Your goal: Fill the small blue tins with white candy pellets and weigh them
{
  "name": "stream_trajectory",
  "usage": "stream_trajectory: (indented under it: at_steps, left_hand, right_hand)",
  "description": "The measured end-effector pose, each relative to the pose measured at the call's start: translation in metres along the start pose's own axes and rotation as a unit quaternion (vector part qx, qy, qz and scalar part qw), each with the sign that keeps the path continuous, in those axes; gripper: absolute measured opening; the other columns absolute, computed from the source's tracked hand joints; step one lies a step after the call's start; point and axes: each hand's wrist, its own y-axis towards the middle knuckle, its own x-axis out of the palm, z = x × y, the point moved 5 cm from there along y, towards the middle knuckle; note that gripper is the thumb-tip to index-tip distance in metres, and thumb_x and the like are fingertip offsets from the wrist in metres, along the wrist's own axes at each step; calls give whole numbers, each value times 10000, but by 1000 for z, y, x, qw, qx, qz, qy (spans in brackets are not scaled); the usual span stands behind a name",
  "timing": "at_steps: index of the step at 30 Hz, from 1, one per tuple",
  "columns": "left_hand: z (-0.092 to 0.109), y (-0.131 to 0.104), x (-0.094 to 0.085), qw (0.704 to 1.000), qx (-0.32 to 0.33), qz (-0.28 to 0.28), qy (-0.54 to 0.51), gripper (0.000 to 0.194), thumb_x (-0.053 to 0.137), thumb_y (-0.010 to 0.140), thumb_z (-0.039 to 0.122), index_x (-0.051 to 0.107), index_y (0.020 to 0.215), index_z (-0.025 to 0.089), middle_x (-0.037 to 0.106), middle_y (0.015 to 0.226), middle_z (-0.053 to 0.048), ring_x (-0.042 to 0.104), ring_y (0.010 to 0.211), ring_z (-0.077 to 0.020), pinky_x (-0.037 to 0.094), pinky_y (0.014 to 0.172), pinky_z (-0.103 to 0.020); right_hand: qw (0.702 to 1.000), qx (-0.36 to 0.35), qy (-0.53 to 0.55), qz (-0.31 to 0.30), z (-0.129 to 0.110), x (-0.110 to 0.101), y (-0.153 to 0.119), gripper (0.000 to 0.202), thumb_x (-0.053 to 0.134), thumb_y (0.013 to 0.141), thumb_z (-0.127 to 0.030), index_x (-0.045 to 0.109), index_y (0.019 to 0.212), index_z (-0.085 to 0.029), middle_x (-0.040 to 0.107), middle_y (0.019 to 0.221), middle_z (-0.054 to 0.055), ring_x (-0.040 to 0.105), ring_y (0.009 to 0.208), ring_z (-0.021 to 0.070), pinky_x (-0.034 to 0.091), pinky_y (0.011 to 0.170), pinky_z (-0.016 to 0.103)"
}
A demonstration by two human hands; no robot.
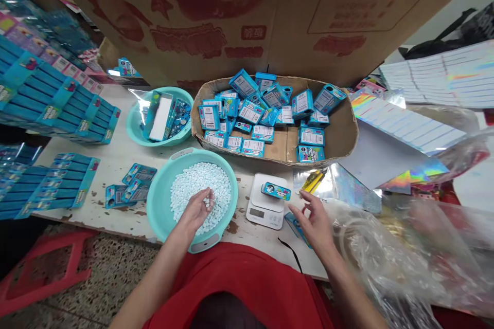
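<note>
My left hand [197, 209] is over a turquoise basin [158, 200], palm turned up and fingers curled round a few small white candies [207, 202]. A heap of the same white pellets [193, 180] lies in the basin. On a white kitchen scale [256, 200] rests a small blue printed candy box [276, 191]; the digits on the display are too small to read. Just right of the scale, my right hand [314, 218] hovers with thumb and fingers apart, holding nothing visible. Partly under it lies another blue pack [296, 227].
Behind the scale stands a cut-down cardboard tray [285, 157] with many blue boxes. A smaller turquoise basin [135, 133] holds packaging. Blue display cartons [57, 97] stack at left; clear plastic bags [386, 241] crowd the right. A large carton [231, 10] blocks the back.
</note>
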Motion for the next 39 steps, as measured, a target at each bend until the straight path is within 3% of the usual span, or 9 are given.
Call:
stream_trajectory:
  at_steps: [5,10,15,20,23,26,33,36,39]
  left_hand:
    - [1,0,1,998,19,-11,66,266,726,575,153,629,820,119,608,682,-30,525,521,-78,388,447,-175]
    - [14,-6,15,991,34,-32,124,351,749,584,370,592,778,122,539,581,11,418,416,-47,236,370,-161]
    - [22,-13,48,966,55,-108,230,356,724,591,387,599,815,140,547,624,17,445,434,-58,257,386,-180]
    - [17,-17,84,936,54,-158,311,314,660,654,441,506,673,168,506,574,34,398,409,-54,200,375,-184]
    - [9,-17,106,922,37,-195,333,277,602,697,435,506,727,177,486,587,44,378,412,-59,187,380,-188]
    - [3,-19,130,868,85,-219,438,174,509,766,348,539,836,191,472,581,53,398,446,-87,270,426,-203]
    - [1,-30,184,609,299,-213,703,142,543,790,205,597,921,193,612,866,-37,574,801,-197,404,710,-277]
    - [-2,-29,190,574,322,-219,721,227,474,811,126,603,986,190,615,998,-65,587,872,-200,416,754,-278]
    - [-1,-28,190,585,330,-229,705,329,421,813,74,593,1069,189,627,1030,-76,593,906,-196,426,780,-280]
  right_hand:
    - [991,-60,-117,21,19,-13,-31,518,582,758,-580,570,1088,-182,627,1077,132,564,1005,296,416,915,505]
    - [979,0,-205,-20,49,-9,-54,530,564,736,-576,566,1072,-166,651,997,145,606,890,335,480,722,463]
    - [970,8,-238,-44,53,-7,-58,303,507,775,-451,590,930,-205,663,877,106,624,815,314,469,651,410]
    - [983,5,-181,-39,41,-11,-58,291,490,780,-454,592,887,-202,655,842,101,613,786,282,479,671,390]
    - [987,17,-158,-36,35,-15,-58,324,485,780,-466,600,900,-189,654,837,101,611,787,275,484,674,383]
    - [989,22,-141,-30,30,-18,-57,352,486,781,-475,605,920,-174,661,862,105,615,804,274,492,695,390]
    - [994,10,-113,-6,30,-25,-50,376,534,781,-494,603,930,-156,663,862,110,619,806,278,505,707,408]
    - [994,17,-104,-3,31,-26,-50,363,544,781,-490,607,928,-164,662,852,101,618,794,274,507,692,405]
    - [995,25,-102,3,31,-26,-51,356,557,772,-498,616,900,-171,657,830,99,614,777,275,505,675,404]
